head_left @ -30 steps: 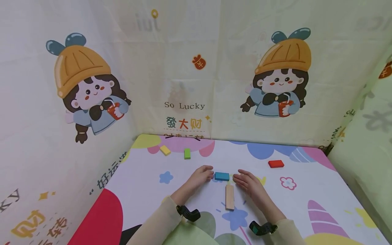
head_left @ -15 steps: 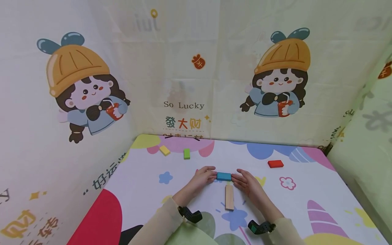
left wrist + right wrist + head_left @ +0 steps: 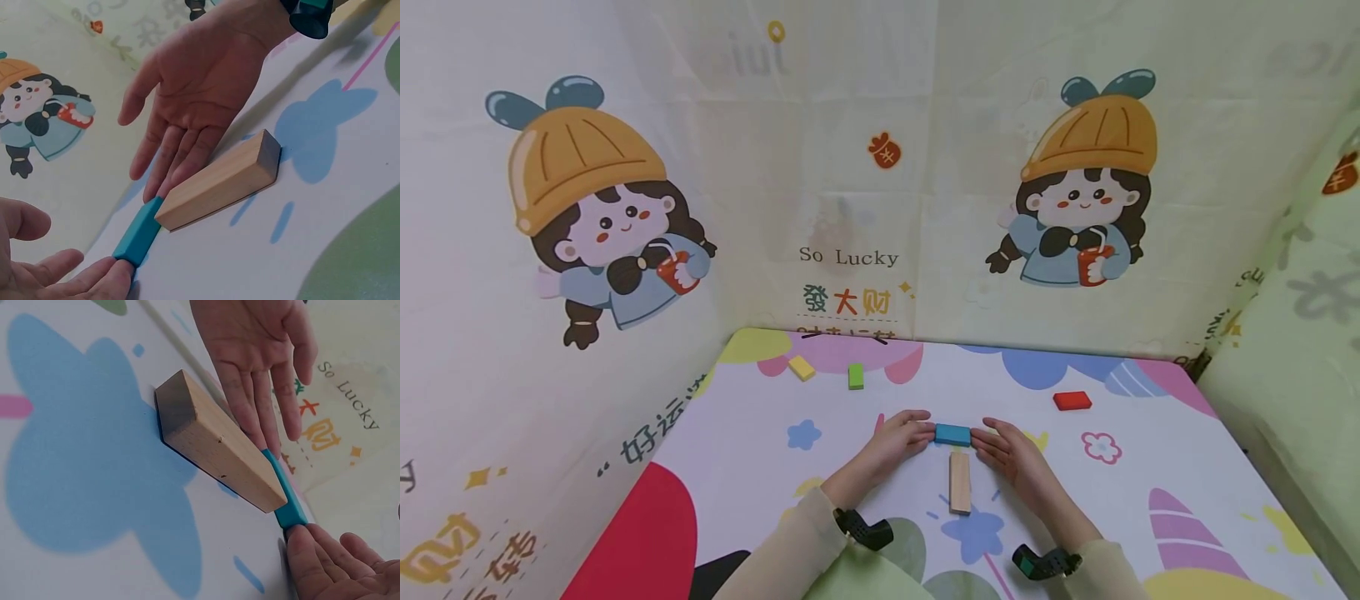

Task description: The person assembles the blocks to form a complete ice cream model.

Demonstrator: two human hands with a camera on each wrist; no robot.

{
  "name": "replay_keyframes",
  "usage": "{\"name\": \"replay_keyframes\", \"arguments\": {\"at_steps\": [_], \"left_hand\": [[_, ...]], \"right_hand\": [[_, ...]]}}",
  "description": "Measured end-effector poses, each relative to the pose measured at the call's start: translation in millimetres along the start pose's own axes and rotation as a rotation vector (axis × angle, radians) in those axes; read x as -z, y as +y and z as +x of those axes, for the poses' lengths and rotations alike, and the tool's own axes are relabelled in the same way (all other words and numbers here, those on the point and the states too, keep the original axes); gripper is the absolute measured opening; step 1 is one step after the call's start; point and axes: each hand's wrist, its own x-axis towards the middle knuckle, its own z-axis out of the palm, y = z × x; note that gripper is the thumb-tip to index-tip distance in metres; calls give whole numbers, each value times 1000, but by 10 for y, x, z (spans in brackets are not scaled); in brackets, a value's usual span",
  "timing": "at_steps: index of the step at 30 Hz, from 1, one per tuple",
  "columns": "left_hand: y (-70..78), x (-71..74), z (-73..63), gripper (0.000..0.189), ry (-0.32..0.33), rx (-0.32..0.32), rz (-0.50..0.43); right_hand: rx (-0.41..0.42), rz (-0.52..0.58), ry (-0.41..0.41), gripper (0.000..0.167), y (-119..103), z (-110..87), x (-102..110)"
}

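Note:
A flat blue block [image 3: 952, 435] lies crosswise on the patterned table, between my two hands. The fingertips of my left hand [image 3: 898, 439] touch its left end, fingers straight. At its right end are the straight fingertips of my right hand [image 3: 1015, 454], palm facing inward. Both wrist views show the blue block [image 3: 139, 232] with fingertips at each short end. A plain wooden block [image 3: 959, 483] lies lengthwise just on the near side of it, pointing toward its middle. In the right wrist view this wooden block [image 3: 219, 444] partly hides the blue one.
Farther back on the left lie a yellow block [image 3: 801, 368] and a green block [image 3: 856, 377]. A red block [image 3: 1072, 401] rests at the back right. Printed cloth walls [image 3: 955, 208] enclose the table [image 3: 865, 492] at the back and sides.
My left hand has come up to the blue block, which has slid a little to the right against my right fingertips. The wooden block has stayed put.

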Motion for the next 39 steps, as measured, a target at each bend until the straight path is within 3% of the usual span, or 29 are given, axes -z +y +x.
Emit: {"name": "replay_keyframes", "arguments": {"at_steps": [9,26,39], "left_hand": [[-32,-16,-50,42,-34,-38,97],[-52,-55,-175,38,-36,-90,287],[-48,-116,-246,36,-59,-117,359]], "right_hand": [[-4,-7,3,62,2,-70,7],[-22,14,32,59,22,-159,-7],[-39,-42,50,56,-12,-239,-39]]}}
